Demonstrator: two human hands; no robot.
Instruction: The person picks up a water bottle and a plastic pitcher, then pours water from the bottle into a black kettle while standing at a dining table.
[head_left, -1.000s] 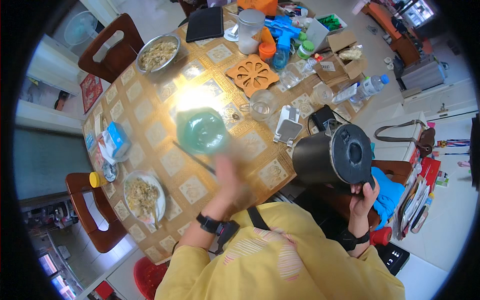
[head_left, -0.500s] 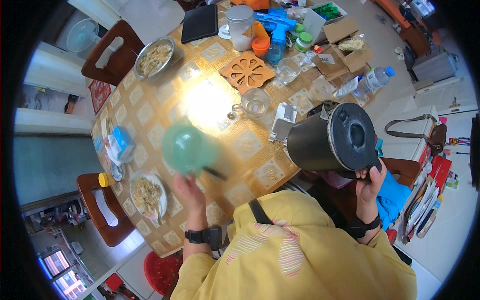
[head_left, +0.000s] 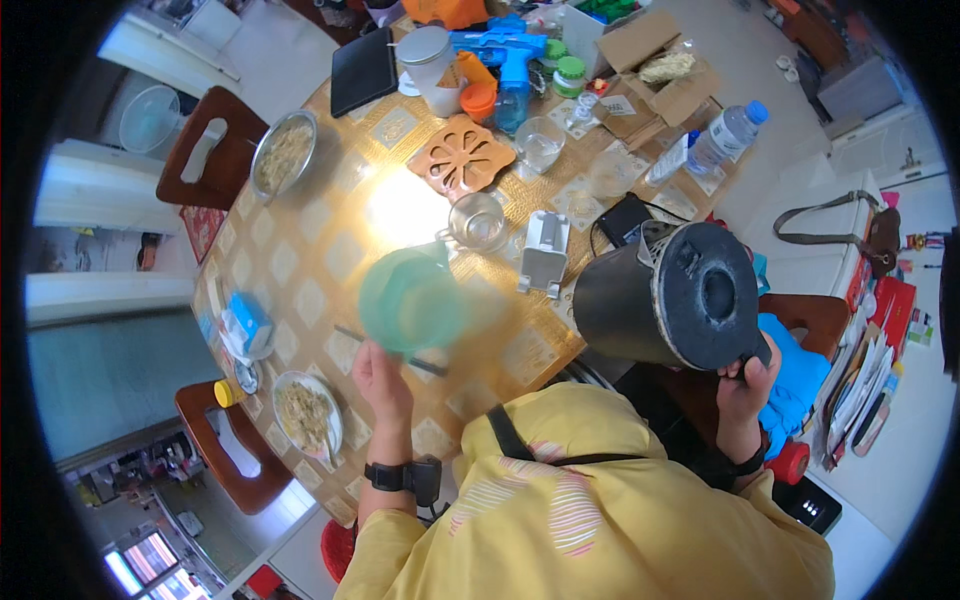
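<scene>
My left hand (head_left: 384, 388) is closed on the near edge of a translucent green bowl (head_left: 402, 298), blurred by motion, above the table. A thin dark stick (head_left: 428, 367) shows partly behind the bowl. On the right, my right hand (head_left: 748, 392) grips the handle of a black lidded pitcher (head_left: 625, 305). The pitcher is held tilted over the table's edge, its round lid facing right and its spout side away from me. A clear glass cup (head_left: 477, 222) and a grey folding stand (head_left: 545, 252) stand between bowl and pitcher.
A patterned gold cloth covers the table (head_left: 490, 330). Around it stand a plate of food (head_left: 335, 405), a metal bowl of food (head_left: 285, 158), a wooden trivet (head_left: 460, 158), a water bottle (head_left: 728, 138), a blue toy gun (head_left: 512, 62) and a cardboard box (head_left: 640, 45).
The green bowl has moved slightly right with my left hand. My view has shifted, and a black device with a cable now shows behind the pitcher. My right hand still holds the pitcher.
</scene>
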